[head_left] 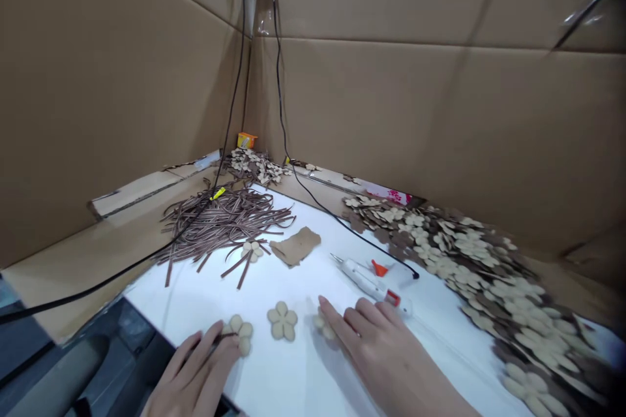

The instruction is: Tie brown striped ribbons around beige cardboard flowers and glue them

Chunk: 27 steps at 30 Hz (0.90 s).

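Observation:
My left hand is at the bottom, its fingers closed on a beige flower with a dark strip across it. Another beige flower lies flat on the white sheet between my hands. My right hand reaches in from the lower right, index finger extended onto a third beige flower, partly hidden under the finger. Just beyond that hand lies a white pen-like tool with a red part, beside a small orange-red piece.
Brown strips are heaped at the left, near a brown scrap. Beige and dark flowers pile up along the right. Cardboard walls enclose the back. A black cable hangs down onto the surface.

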Motion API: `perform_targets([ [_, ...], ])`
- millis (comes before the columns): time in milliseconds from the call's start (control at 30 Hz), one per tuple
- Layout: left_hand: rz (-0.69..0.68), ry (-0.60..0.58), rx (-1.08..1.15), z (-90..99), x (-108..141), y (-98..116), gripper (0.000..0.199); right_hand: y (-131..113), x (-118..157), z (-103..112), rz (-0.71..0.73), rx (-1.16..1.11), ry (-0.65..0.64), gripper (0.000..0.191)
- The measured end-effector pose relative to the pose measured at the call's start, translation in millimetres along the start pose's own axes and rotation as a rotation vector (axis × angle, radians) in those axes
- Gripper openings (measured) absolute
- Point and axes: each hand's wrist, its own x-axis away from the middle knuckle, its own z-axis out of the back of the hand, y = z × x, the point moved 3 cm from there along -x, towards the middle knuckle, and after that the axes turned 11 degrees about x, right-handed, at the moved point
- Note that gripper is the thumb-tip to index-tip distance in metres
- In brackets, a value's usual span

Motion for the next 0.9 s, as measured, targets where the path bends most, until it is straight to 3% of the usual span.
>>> perform_targets([
  [100, 0.081, 0.010, 0.043, 4.5, 5, 3, 0.044, 0, 11, -1, -0.012, -0.051, -0.006, 0.067],
  [200, 0.135, 0.035, 0.088, 6.6, 8, 4, 0.047, 22, 13, 19, -0.062, -0.043, 0.028, 0.072],
  [333, 0.169, 0.009, 0.141, 14.4, 4, 3, 0.045, 53, -11, 42, -0.161, -0.054, 0.010, 0.052],
  [433, 0.160, -0.017, 0.142, 22.4, -6, 0, 0.040, 57, -47, 45, -0.183, -0.140, -0.044, 0.037],
  [567, 0.057, -0.092, 0.076, 26.3, -22, -12, 0.041, 54, -91, 41, -0.137, -0.159, -0.059, 0.026],
  [667, -0.008, -0.095, 0.056, 25.3, -33, -23, 0.037, 65, -101, 35, -0.121, -0.157, -0.086, 0.031],
  [767, -0.040, -0.049, 0.041, 22.8, -33, -26, 0.032, 92, -88, 21, -0.123, -0.158, -0.150, 0.043],
  [900, -0.050, 0.065, 0.006, 17.9, -9, -22, 0.037, 132, -53, -15, -0.084, -0.150, -0.264, 0.058],
])
